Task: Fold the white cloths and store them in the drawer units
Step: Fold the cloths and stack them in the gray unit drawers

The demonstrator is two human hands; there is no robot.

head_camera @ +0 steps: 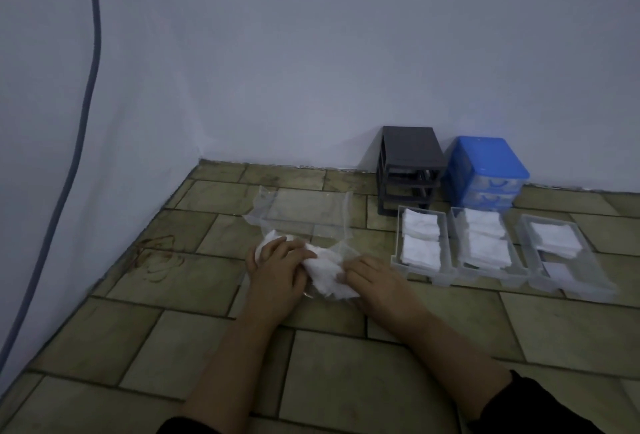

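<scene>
Two hands work low on the tiled floor, near the middle of the view. At the far left a grey cable hangs down along the white wall. Some thin reddish-brown loops lie on the tiles to the left of the hands.

The left hand lies on top of a crumpled white cloth, with its fingers spread over the left part of the cloth and bent a little. The right hand touches the right edge of the same cloth, fingers pointing left; I cannot tell if they pinch it or only press it. The two hands are near each other, with the cloth between them. The cloth lies on a clear plastic bag, which stretches away toward the far wall.

To the right, three clear drawer trays stand side by side on the floor. Each holds folded white cloths; the left and middle trays look full, and the right tray has a stack only at its far end. Behind the trays, against the wall, stand a dark grey drawer unit with open slots and, just to its right, a blue drawer unit with clear drawers inside.
</scene>
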